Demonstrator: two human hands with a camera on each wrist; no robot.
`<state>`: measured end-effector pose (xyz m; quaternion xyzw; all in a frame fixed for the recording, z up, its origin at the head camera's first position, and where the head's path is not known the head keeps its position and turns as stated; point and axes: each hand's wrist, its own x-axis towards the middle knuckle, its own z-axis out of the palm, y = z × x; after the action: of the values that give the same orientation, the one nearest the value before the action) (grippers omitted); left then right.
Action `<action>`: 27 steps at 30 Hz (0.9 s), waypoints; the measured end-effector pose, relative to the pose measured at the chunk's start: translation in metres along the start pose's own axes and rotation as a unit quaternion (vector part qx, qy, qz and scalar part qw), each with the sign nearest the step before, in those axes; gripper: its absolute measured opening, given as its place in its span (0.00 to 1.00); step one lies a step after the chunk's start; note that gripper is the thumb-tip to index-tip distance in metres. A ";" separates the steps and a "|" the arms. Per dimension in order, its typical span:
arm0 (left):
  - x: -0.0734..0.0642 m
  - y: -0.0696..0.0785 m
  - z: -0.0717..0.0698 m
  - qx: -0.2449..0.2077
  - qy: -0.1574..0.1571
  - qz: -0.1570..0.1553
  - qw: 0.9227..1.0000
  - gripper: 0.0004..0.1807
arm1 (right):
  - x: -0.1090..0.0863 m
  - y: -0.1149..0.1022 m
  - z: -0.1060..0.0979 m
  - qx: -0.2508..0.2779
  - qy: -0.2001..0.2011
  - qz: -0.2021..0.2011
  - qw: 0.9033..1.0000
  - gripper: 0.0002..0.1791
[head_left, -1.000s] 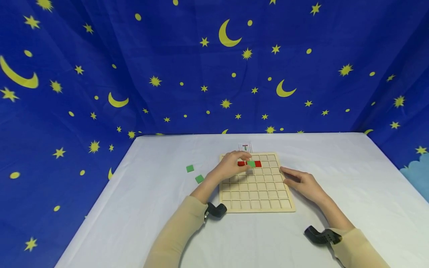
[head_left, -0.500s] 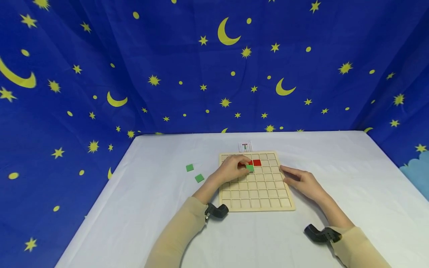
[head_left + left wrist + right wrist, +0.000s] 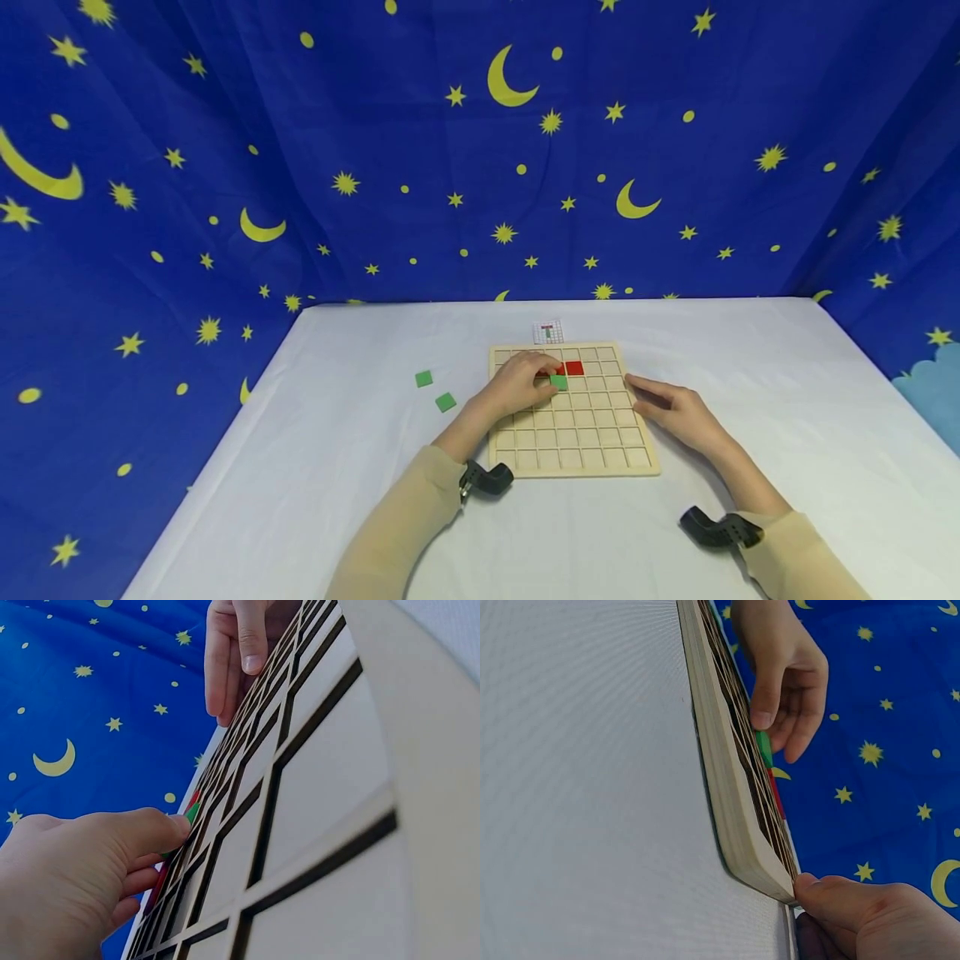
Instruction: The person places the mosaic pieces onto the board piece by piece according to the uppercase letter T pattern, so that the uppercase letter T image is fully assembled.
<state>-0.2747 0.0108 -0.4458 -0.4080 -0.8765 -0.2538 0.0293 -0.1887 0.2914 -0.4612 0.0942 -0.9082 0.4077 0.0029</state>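
Maybe halfway, by my read. Wooden grid board (image 3: 572, 437) is flat on the white surface (image 3: 285, 500), pattern card (image 3: 548, 332) just past its far edge. Card shows a red bar with a green stem under it; print is too small for me to count squares.

Done: red row looks laid near the board's far edge. Rightmost red tile (image 3: 574, 368) is in plain sight; more red shows around the left hand (image 3: 520, 382), which covers part of the row, so can't confirm the full count.

In progress: one green tile (image 3: 558, 382) at the board cell directly on the near side of the red row. Left thumb and fingers are clamped on it. Looks lined up with the cell, but can't tell if it's fully seated. Wouldn't count it as placed while it's pinched.

Remaining: two loose pieces on the surface off the board's left side, a farther green tile (image 3: 423, 379) and a nearer green tile (image 3: 446, 402), lying apart. Going by the card, they'd probably finish the stem; the board cells nearer the person look bare.

Right hand (image 3: 678, 412) has no tile. Thumb and forefinger are apart, tips at the board's right edge. Probably just steadying it.
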 end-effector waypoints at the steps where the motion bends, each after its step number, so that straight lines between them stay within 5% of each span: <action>1: 0.000 0.000 0.000 0.001 -0.001 0.001 1.000 0.21 | 0.000 0.000 0.000 0.000 0.000 0.001 1.000 0.28; 17: -0.001 0.003 -0.003 0.008 -0.005 0.004 1.000 0.21 | 0.002 0.001 0.000 0.004 -0.002 -0.005 1.000 0.28; 27: -0.003 0.011 -0.020 -0.127 0.003 -0.029 0.991 0.24 | 0.000 0.002 0.001 -0.001 0.001 -0.002 1.000 0.28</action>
<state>-0.2681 0.0051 -0.4246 -0.3823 -0.8484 -0.3651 -0.0277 -0.1890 0.2914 -0.4632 0.0951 -0.9086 0.4066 0.0048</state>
